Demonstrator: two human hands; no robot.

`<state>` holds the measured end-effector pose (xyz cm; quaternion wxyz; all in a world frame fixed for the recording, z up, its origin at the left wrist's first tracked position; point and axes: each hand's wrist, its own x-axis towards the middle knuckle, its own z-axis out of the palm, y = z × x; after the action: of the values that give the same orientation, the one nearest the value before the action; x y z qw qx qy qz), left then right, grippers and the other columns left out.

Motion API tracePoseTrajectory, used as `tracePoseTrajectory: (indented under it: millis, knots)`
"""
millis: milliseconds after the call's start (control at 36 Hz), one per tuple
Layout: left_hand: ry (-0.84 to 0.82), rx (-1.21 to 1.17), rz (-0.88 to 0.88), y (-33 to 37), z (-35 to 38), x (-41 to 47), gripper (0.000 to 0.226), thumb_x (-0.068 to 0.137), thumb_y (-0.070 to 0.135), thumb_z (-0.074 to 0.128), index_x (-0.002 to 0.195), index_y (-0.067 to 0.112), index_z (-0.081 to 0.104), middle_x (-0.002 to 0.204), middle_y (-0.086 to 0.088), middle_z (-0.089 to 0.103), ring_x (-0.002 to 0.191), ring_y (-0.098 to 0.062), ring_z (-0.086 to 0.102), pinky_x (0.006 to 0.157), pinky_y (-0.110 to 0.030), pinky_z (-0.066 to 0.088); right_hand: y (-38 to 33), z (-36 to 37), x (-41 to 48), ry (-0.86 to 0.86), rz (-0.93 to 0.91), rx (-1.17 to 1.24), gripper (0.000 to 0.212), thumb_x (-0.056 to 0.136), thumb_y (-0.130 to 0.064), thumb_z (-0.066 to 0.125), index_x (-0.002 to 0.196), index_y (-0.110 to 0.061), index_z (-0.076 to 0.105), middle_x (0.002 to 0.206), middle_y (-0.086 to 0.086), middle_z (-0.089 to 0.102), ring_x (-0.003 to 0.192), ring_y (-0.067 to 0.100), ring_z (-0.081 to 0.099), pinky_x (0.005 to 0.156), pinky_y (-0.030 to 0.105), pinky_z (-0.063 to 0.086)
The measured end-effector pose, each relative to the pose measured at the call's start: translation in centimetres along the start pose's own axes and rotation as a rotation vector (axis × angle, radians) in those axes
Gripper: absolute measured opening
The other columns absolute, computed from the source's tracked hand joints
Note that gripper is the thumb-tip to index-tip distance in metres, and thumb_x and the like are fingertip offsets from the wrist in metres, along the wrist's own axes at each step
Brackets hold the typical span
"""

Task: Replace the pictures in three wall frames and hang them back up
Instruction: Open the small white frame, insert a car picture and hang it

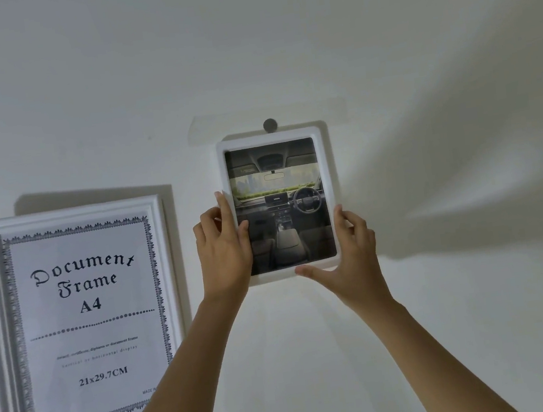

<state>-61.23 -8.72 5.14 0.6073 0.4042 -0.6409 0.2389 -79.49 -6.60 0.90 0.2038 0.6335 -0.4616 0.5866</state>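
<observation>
Both hands' grip small frame [271, 138] edges; bare wall [445, 148] rightward.

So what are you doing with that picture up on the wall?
A person is holding a small white frame against the wall, just under a round hook. The left hand grips its left edge and the right hand holds its lower right corner. Inside is a photo of a car's dashboard and seats. A bigger white frame hangs to the left, tilted a little, showing a sheet that reads "Document Frame A4".
</observation>
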Motion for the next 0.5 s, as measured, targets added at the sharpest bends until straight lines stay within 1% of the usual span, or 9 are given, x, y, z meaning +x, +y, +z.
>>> tracePoseTrajectory:
  millis: [111, 194, 222, 278, 361, 417, 500]
  knots:
    - [-0.044, -0.021, 0.063, -0.7, -0.4, -1.2, 0.056, 0.098, 0.026, 0.042, 0.147, 0.011, 0.019, 0.131, -0.016, 0.037, 0.117, -0.026, 0.034, 0.101, -0.034, 0.031, -0.3, -0.2, 0.0, -0.006, 0.009, 0.013, 0.109, 0.063, -0.063, 0.069, 0.147, -0.016, 0.017, 0.145, 0.003, 0.028, 0.124, 0.019, 0.031, 0.094, 0.022, 0.030]
    - [-0.075, -0.014, 0.132, -1.5, -0.7, -2.4, 0.057, 0.098, 0.033, 0.035, 0.148, 0.015, 0.015, 0.144, -0.010, 0.033, 0.130, -0.017, 0.027, 0.107, -0.025, 0.020, -0.4, -0.3, -0.1, -0.015, 0.029, 0.026, 0.111, 0.062, -0.060, 0.072, 0.147, -0.017, 0.016, 0.145, 0.001, 0.026, 0.124, 0.017, 0.029, 0.094, 0.021, 0.030]
    - [-0.094, -0.007, 0.165, -1.9, -0.7, -2.8, 0.056, 0.099, 0.035, 0.031, 0.148, 0.016, 0.013, 0.149, -0.006, 0.028, 0.136, -0.014, 0.022, 0.110, -0.022, 0.017, -0.4, -0.3, -0.1, -0.016, 0.034, 0.030, 0.111, 0.062, -0.060, 0.073, 0.147, -0.017, 0.016, 0.145, 0.000, 0.026, 0.123, 0.017, 0.029, 0.094, 0.022, 0.031]
    - [-0.130, -0.006, 0.209, -2.4, -0.6, -3.4, 0.056, 0.099, 0.036, 0.026, 0.149, 0.019, 0.009, 0.155, 0.002, 0.017, 0.143, -0.007, 0.011, 0.115, -0.022, 0.010, -0.4, -0.3, -0.2, -0.016, 0.043, 0.042, 0.112, 0.062, -0.059, 0.074, 0.147, -0.018, 0.015, 0.145, 0.000, 0.026, 0.123, 0.017, 0.029, 0.095, 0.024, 0.033]
    - [-0.142, 0.009, 0.180, -2.6, -0.3, -3.6, 0.054, 0.099, 0.036, 0.021, 0.148, 0.023, 0.005, 0.155, 0.009, 0.007, 0.143, 0.000, 0.002, 0.116, -0.022, 0.003, -0.6, -0.3, -0.2, -0.012, 0.057, 0.052, 0.111, 0.062, -0.057, 0.074, 0.147, -0.017, 0.016, 0.146, -0.001, 0.026, 0.124, 0.016, 0.028, 0.096, 0.023, 0.032]
    - [-0.150, 0.033, 0.152, -2.4, -0.2, -3.7, 0.054, 0.098, 0.036, 0.019, 0.148, 0.024, 0.003, 0.155, 0.010, 0.005, 0.142, 0.001, -0.001, 0.116, -0.021, 0.000, -0.8, -0.4, -0.4, -0.011, 0.070, 0.058, 0.109, 0.063, -0.056, 0.075, 0.147, -0.016, 0.017, 0.147, 0.000, 0.026, 0.126, 0.017, 0.029, 0.097, 0.024, 0.032]
    - [-0.185, 0.069, 0.143, -2.3, -0.4, -3.7, 0.054, 0.098, 0.037, 0.015, 0.148, 0.023, 0.001, 0.155, 0.011, 0.001, 0.142, 0.002, -0.005, 0.115, -0.019, -0.005, -1.2, -0.3, -0.7, -0.013, 0.090, 0.066, 0.105, 0.065, -0.055, 0.074, 0.146, -0.015, 0.020, 0.148, 0.001, 0.027, 0.128, 0.020, 0.029, 0.100, 0.028, 0.035]
